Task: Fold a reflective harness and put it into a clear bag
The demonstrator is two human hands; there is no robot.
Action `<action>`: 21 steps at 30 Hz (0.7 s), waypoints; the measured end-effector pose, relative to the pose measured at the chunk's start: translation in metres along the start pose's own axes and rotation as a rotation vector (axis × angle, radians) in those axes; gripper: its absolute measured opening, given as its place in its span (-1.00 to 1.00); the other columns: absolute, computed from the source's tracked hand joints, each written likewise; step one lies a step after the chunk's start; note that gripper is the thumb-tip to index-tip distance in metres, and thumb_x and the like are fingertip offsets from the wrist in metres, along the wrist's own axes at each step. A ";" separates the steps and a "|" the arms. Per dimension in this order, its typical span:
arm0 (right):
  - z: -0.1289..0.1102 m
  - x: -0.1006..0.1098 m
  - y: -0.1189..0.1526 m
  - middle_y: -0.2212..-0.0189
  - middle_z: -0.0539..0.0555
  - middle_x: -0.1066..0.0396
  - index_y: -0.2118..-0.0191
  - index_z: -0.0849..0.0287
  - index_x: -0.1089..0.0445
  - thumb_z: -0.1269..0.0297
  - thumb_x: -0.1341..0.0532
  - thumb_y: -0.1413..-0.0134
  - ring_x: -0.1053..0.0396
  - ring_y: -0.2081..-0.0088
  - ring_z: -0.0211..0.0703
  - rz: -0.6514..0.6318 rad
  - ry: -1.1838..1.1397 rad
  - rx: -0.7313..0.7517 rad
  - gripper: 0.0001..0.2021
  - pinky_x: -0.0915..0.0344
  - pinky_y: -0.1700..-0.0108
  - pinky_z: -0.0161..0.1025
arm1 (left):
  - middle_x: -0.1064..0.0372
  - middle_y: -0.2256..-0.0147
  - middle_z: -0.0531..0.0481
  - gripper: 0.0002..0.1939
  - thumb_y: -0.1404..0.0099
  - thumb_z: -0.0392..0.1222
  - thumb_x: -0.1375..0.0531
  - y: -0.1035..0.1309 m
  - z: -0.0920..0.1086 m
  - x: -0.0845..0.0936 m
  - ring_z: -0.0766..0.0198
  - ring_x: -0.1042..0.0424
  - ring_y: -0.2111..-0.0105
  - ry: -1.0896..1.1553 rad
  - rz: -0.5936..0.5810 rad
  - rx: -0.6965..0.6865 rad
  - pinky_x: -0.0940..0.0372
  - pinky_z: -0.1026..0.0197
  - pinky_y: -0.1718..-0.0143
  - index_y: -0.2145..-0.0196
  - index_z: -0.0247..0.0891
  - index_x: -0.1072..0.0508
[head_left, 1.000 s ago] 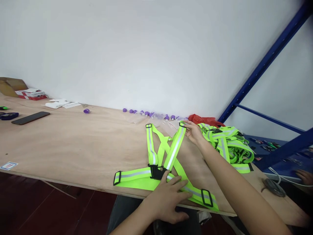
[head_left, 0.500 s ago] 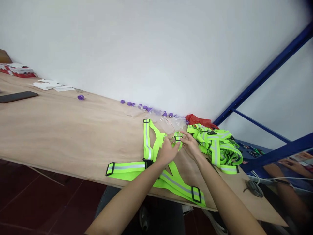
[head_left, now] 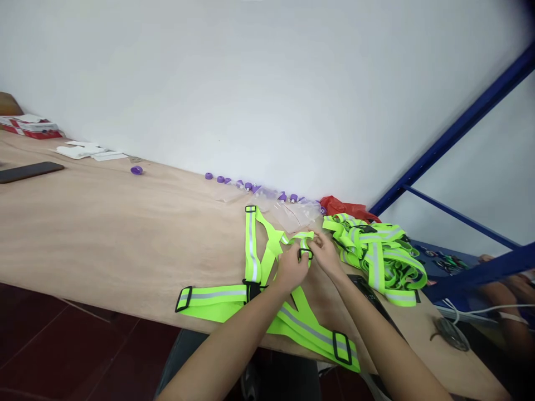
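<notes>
A neon-yellow reflective harness [head_left: 252, 245] of elastic straps with grey stripes lies spread on the wooden table. Black slide buckles sit on its left strap end, its upper strap and its lower right strap. My left hand [head_left: 291, 266] is closed on one shoulder strap by a small black slide buckle [head_left: 306, 253]. My right hand [head_left: 326, 253] pinches the looped strap [head_left: 304, 236] just above that buckle, fingertips together. The forearms hide part of the harness's lower middle.
A heap of similar straps [head_left: 384, 250] lies to the right, before a red plastic bag [head_left: 349, 209]. Clear plastic bags [head_left: 295, 214] and purple caps [head_left: 220, 179] line the wall. A dark phone [head_left: 31, 171] is at far left. A blue metal frame [head_left: 451, 133] and another person's arm [head_left: 512, 312] are on the right.
The small buckle has moved down a little, with my left hand now lower beside it. The strap above it has been drawn out flatter and longer by my right hand.
</notes>
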State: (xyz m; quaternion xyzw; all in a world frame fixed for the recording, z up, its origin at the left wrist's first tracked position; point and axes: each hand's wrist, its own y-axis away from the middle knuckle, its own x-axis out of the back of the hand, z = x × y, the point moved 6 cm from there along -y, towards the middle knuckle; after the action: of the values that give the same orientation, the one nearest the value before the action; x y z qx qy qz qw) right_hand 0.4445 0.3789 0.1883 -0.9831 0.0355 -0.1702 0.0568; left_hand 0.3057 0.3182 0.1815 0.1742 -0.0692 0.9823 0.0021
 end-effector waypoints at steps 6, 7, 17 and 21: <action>0.001 0.008 -0.031 0.68 -0.08 -0.29 0.25 0.19 -0.52 0.31 -0.22 0.08 -0.29 0.56 -0.17 0.093 0.181 -0.036 -0.77 -0.24 0.40 -0.26 | -0.40 0.45 0.04 -0.87 -0.39 -0.15 -0.10 0.003 0.003 0.001 0.13 -0.43 0.38 -0.034 -0.023 -0.001 -0.23 0.12 0.17 0.29 -0.16 -0.41; 0.002 0.010 -0.035 0.73 -0.09 -0.24 0.39 0.18 -0.50 0.30 -0.23 0.06 -0.25 0.61 -0.19 0.082 0.185 -0.062 -0.88 -0.21 0.45 -0.27 | -0.38 0.46 0.04 -0.85 -0.40 -0.14 -0.09 0.003 0.002 0.001 0.13 -0.42 0.38 -0.032 -0.017 -0.001 -0.23 0.13 0.19 0.30 -0.16 -0.41; -0.011 0.008 -0.050 0.64 0.00 -0.38 0.41 0.15 -0.39 0.17 -0.23 -0.15 -0.36 0.60 -0.24 -0.029 0.029 -0.161 -0.81 -0.36 0.53 -0.31 | -0.30 0.53 0.07 -0.80 -0.40 -0.10 -0.09 -0.001 -0.005 -0.003 0.21 -0.34 0.49 -0.002 0.018 -0.027 -0.12 0.24 0.45 0.38 -0.17 -0.39; -0.030 0.012 -0.055 0.41 0.09 -0.56 0.19 0.16 -0.50 0.32 -0.29 -0.02 -0.51 0.40 -0.12 -0.122 0.074 -0.132 -0.81 -0.48 0.39 -0.26 | -0.30 0.55 0.08 -0.79 -0.42 -0.10 -0.07 0.000 -0.006 -0.002 0.22 -0.34 0.52 -0.030 0.032 -0.051 -0.14 0.24 0.46 0.35 -0.16 -0.40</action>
State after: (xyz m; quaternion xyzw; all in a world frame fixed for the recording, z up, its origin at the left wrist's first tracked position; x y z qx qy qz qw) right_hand 0.4488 0.4299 0.2268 -0.9781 -0.0114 -0.2070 -0.0201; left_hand 0.3059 0.3193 0.1755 0.1874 -0.0971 0.9774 -0.0102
